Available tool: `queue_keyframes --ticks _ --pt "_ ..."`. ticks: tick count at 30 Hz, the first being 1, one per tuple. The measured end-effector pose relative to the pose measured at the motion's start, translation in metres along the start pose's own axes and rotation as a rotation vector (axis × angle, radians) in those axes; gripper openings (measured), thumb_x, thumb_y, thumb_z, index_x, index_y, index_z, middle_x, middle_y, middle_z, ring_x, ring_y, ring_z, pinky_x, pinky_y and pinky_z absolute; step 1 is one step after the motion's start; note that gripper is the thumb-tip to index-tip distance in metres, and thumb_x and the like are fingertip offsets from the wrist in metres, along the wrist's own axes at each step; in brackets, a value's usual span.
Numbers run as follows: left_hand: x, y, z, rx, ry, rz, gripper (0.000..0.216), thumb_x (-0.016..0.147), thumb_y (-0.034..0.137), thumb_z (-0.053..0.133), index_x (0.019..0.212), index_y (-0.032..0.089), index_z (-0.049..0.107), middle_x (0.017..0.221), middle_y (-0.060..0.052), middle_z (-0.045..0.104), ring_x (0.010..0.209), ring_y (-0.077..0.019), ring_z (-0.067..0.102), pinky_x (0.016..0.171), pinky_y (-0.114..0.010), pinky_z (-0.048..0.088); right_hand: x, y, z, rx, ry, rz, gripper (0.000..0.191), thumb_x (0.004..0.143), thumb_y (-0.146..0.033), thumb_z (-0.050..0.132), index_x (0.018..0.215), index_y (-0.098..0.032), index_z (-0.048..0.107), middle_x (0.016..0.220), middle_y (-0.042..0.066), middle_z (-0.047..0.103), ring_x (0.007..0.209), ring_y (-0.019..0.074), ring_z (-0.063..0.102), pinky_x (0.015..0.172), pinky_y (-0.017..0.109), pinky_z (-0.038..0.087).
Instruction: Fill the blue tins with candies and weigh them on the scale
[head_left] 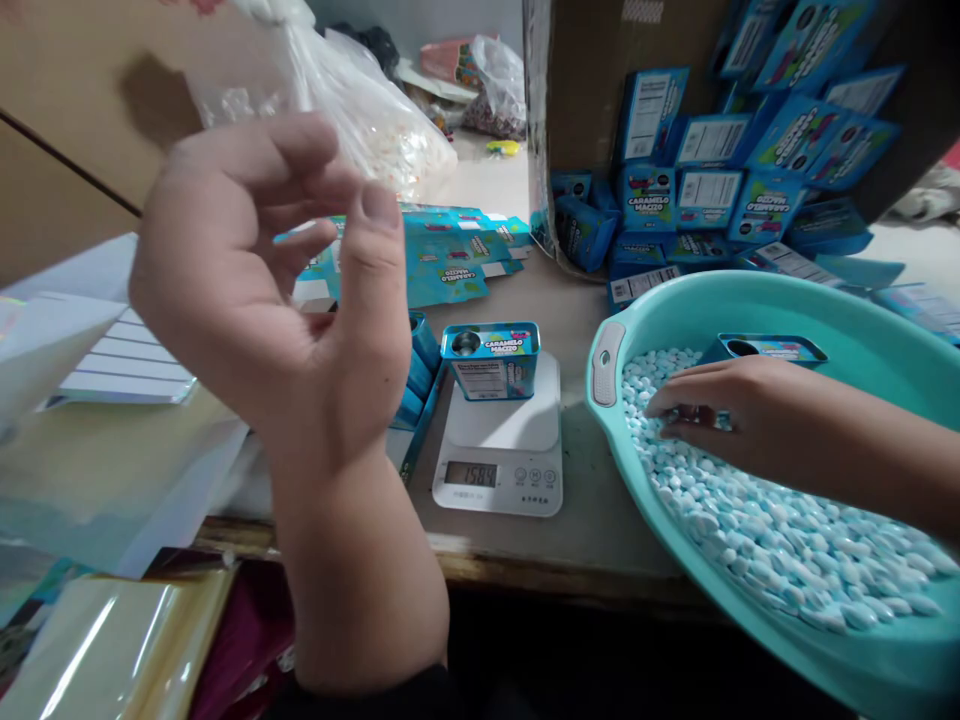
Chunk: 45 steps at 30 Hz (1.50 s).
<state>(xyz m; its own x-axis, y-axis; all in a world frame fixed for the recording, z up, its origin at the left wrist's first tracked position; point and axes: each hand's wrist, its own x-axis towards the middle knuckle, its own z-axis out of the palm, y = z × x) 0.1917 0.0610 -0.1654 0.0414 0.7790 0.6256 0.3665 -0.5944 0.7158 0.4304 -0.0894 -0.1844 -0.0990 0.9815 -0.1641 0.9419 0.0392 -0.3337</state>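
White digital scale [502, 435], on the desk [592, 520], bore one upright blue tin [495, 365], round opening uppermost. Left hand [262, 290], raised left of the scale: grip loosely curled, thumb spread from the fingers. Right hand [720, 395], right of the scale within the turquoise basin [772, 295], fingertips were down at the blue-and-white candies [787, 530] beside a second tin [795, 350]; whether its grip pinched any could not be told.
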Motion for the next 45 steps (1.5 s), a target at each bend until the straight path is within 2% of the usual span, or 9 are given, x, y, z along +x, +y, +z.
queue_keyframes --ticks 3,7,10,13,18,26,31,39,45 --pt "0.002 -0.005 0.004 0.004 0.139 0.19 0.032 0.096 0.03 0.06 0.122 0.013 0.061 0.111 0.001 0.064 0.106 -0.0164 0.063 0.095 -0.029 0.05 0.0 0.0 0.0 -0.031 0.008 0.011 0.019 0.092 -0.026 0.056 0.093 -0.024 0.075 0.086 0.005 0.077 0.071 0.0218 0.069 0.065 0.034 0.045" --pt "0.006 -0.008 0.004 -0.022 0.142 0.253 0.027 0.091 0.023 0.063 0.116 0.012 0.065 0.101 0.001 0.067 0.093 -0.0121 0.065 0.082 -0.025 0.053 -0.001 0.001 0.0 -0.041 0.001 0.012 0.021 0.093 -0.028 0.054 0.093 -0.023 0.074 0.088 0.006 0.077 0.073 0.0229 0.07 0.065 0.035 0.046" --pt "0.006 -0.005 0.002 -0.023 0.096 0.226 0.027 0.089 0.022 0.065 0.115 0.017 0.066 0.102 0.003 0.069 0.096 -0.012 0.066 0.085 -0.027 0.053 -0.001 0.001 -0.001 -0.045 -0.017 0.004 0.023 0.095 -0.028 0.053 0.094 -0.023 0.075 0.09 0.006 0.077 0.075 0.0236 0.07 0.068 0.036 0.047" --pt "0.005 -0.003 0.003 -0.023 0.087 0.194 0.027 0.09 0.023 0.065 0.116 0.015 0.065 0.107 0.001 0.069 0.101 -0.0148 0.066 0.089 -0.03 0.052 0.0 0.002 -0.001 -0.045 -0.026 -0.016 0.025 0.097 -0.027 0.051 0.097 -0.024 0.076 0.093 0.006 0.077 0.079 0.0236 0.07 0.071 0.037 0.048" --pt "0.006 -0.008 0.004 -0.041 0.106 0.276 0.024 0.091 0.023 0.065 0.113 0.012 0.067 0.105 -0.003 0.071 0.097 -0.0165 0.066 0.083 -0.03 0.051 0.0 0.008 0.003 -0.04 0.023 -0.057 0.022 0.095 -0.03 0.053 0.093 -0.026 0.075 0.09 0.003 0.076 0.076 0.0213 0.069 0.068 0.034 0.047" --pt "0.009 -0.013 0.003 0.022 0.083 0.287 0.02 0.092 0.021 0.065 0.109 0.012 0.07 0.103 -0.004 0.072 0.095 -0.0164 0.067 0.082 -0.028 0.051 -0.001 0.005 0.0 -0.004 0.048 -0.119 0.025 0.097 -0.028 0.05 0.089 -0.026 0.073 0.093 0.004 0.071 0.078 0.0187 0.066 0.071 0.033 0.047" --pt "0.009 -0.016 0.006 0.022 0.117 0.323 0.023 0.089 0.024 0.068 0.108 0.012 0.07 0.102 -0.004 0.072 0.092 -0.0166 0.067 0.081 -0.029 0.051 -0.001 0.006 0.001 0.01 0.062 -0.115 0.024 0.096 -0.029 0.052 0.09 -0.027 0.074 0.095 0.004 0.071 0.079 0.0187 0.066 0.071 0.033 0.048" --pt "0.011 -0.018 0.009 0.027 0.097 0.27 0.019 0.093 0.022 0.065 0.11 0.013 0.067 0.101 -0.002 0.071 0.094 -0.0142 0.066 0.082 -0.027 0.051 0.001 0.009 0.0 -0.05 0.088 -0.063 0.02 0.094 -0.03 0.055 0.088 -0.026 0.073 0.091 0.003 0.073 0.076 0.0197 0.066 0.067 0.033 0.045" --pt "0.014 -0.03 0.011 -0.019 -0.043 0.158 0.026 0.097 0.04 0.059 0.114 0.021 0.064 0.111 -0.003 0.069 0.107 -0.0198 0.065 0.094 -0.033 0.05 0.004 0.008 0.005 -0.015 0.064 -0.052 0.017 0.092 -0.028 0.057 0.085 -0.024 0.072 0.081 0.003 0.072 0.067 0.0181 0.063 0.065 0.032 0.044"
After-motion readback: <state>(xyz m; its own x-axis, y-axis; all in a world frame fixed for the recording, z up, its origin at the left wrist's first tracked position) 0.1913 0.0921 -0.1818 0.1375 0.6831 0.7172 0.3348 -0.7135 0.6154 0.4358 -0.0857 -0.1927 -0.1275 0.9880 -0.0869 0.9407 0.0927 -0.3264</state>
